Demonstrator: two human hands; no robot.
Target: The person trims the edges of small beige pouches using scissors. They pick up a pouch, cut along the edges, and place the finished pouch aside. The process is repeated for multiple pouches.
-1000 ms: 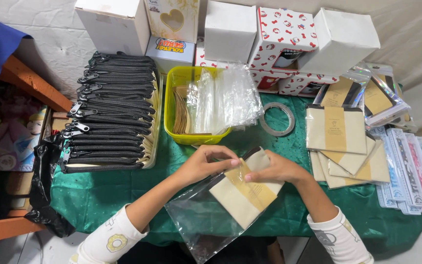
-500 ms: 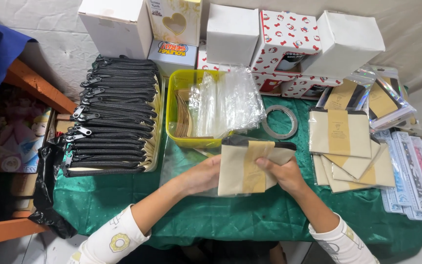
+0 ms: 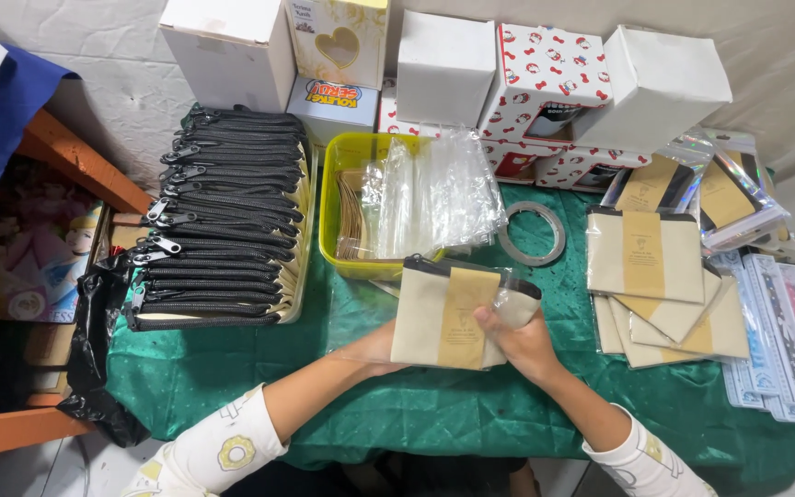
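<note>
Both hands hold a beige zip pouch (image 3: 448, 317) with a tan paper band, lifted just above the green cloth of the counter (image 3: 232, 368), in front of the yellow tray (image 3: 333, 216). The right hand (image 3: 522, 345) is clamped on the pouch's right edge, thumb across the front beside the band. The left hand (image 3: 374, 350) is mostly hidden behind the pouch; it seems to grip the lower left corner, but I cannot tell how firmly. A clear bag (image 3: 512, 299) appears to wrap the pouch's right side and top, though how far the pouch sits inside is hard to read.

The likeliest slip, as I judge it, is in the thin film: if the pouch goes in crooked, a corner or the black zip along the top can catch the bag's mouth and crease or split it. The thumb pressing next to the band could also push the band off centre or wrinkle it. With the left grip partly hidden and light, the pouch could tilt and slide out onto the cloth.

The loose clear bags (image 3: 434, 198) heaped over the tray stand just behind the hands, so an elbow or the lifted pouch could drag them out. The tape ring (image 3: 533, 233) and the stack of finished pouches (image 3: 646, 267) lie near the right hand and could be knocked askew by a wide movement. The row of black-zipped pouches (image 3: 218, 221) at the left is well apart and at little risk.
</note>
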